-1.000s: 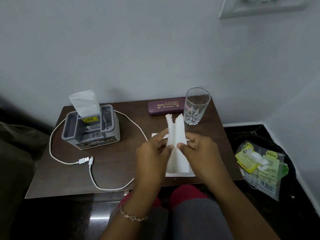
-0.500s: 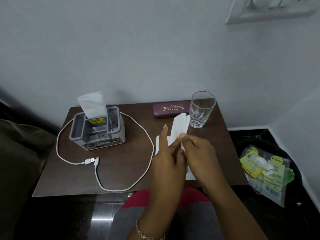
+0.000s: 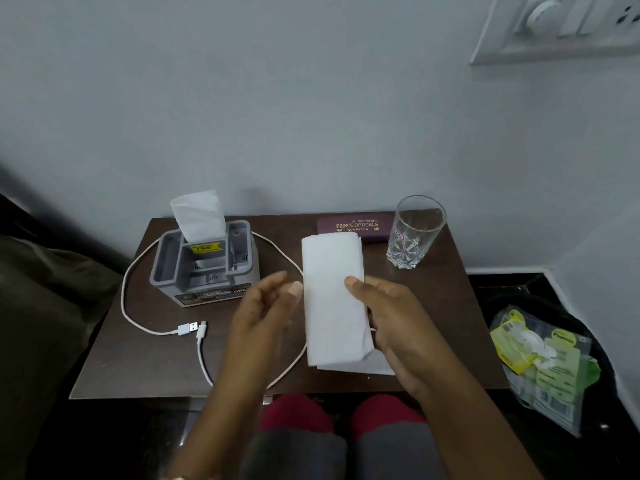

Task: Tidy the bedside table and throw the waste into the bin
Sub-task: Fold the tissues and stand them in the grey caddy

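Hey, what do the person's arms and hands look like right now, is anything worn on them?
Both forearms are bare, and no sleeves are in view. The left hand and the right hand have no gloves, and no rings show. The thumbnails that can be seen look unpainted. A small pale glint at the left wrist, at the frame's bottom edge, may be a bracelet, but too little of it shows to tell.

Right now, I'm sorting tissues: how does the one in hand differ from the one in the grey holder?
The held tissue is a long folded strip, gripped by the right hand over the table; the holder tissue stands upright, untouched, in the grey holder. Both are white.
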Demonstrator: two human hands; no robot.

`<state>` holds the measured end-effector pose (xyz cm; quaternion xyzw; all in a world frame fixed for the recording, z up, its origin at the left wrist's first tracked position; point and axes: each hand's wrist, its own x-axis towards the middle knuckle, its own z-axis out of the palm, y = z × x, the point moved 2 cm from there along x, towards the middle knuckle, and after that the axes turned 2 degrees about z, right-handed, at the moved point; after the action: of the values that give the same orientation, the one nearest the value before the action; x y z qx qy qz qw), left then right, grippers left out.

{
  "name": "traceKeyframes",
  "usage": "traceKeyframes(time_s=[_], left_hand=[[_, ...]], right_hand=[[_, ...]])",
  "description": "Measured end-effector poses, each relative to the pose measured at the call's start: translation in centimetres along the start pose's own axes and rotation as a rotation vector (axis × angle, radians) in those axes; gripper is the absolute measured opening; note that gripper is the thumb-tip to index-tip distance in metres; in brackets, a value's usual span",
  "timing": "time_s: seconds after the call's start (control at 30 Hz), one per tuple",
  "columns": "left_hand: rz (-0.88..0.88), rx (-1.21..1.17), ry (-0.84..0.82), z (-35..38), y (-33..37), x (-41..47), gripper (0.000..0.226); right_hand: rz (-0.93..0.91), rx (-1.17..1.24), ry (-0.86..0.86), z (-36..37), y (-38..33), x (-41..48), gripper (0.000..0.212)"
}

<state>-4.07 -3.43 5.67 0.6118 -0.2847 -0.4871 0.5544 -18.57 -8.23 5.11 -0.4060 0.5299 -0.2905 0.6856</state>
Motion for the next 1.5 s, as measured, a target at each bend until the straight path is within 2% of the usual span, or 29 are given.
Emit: traceKeyframes(time_s=[0.07, 0.1, 0.27, 0.4, 0.5, 0.63, 0.73, 0.9, 1.17, 1.43, 1.5], left_hand=[[-0.164, -0.106, -0.128, -1.0, 0.1, 0.4, 0.028], [-0.179, -0.116, -0.165, -1.5, 0.2, 0.6, 0.033], [-0.077, -0.059, -0.084, -4.1, 1.2, 2.2, 0.031], [0.009, -0.067, -0.06, -5.7, 2.9, 3.5, 0.032], [0.145, -0.006, -0.06, -7.4, 4.9, 4.9, 0.03], [0.314, 0.091, -0.047, -10.3, 7.6, 7.8, 0.017], [0.365, 0.125, 0.005, -12.7, 8.2, 10.3, 0.012], [0.386, 0.193, 0.04, -15.1, 7.0, 12.5, 0.008], [0.511, 0.204, 0.114, -15.7, 6.1, 12.1, 0.01], [0.489, 0.216, 0.144, -16.3, 5.0, 12.7, 0.011], [0.483, 0.214, 0.162, -16.4, 4.7, 12.8, 0.011]], right_hand=[[0.071, 0.044, -0.091, 0.9, 0.0, -0.1, 0.022], [0.098, 0.042, -0.125, 1.5, 0.1, 0.0, 0.023], [0.121, 0.039, -0.223, 4.2, 0.3, 1.0, 0.028], [0.011, -0.226, -0.293, 6.2, -0.4, 1.7, 0.028], [-0.109, -0.42, -0.256, 8.8, -1.9, 3.2, 0.025], [-0.311, -0.673, -0.138, 12.6, -4.0, 7.3, 0.035], [-0.435, -0.777, -0.046, 15.0, -4.6, 10.1, 0.031], [-0.553, -1.079, 0.085, 16.6, -3.8, 12.3, 0.026], [-0.758, -1.11, 0.158, 17.1, -3.0, 13.1, 0.029], [-0.749, -1.205, 0.102, 17.6, -2.9, 13.5, 0.033], [-0.732, -1.149, 0.085, 17.4, -3.2, 13.2, 0.031]])
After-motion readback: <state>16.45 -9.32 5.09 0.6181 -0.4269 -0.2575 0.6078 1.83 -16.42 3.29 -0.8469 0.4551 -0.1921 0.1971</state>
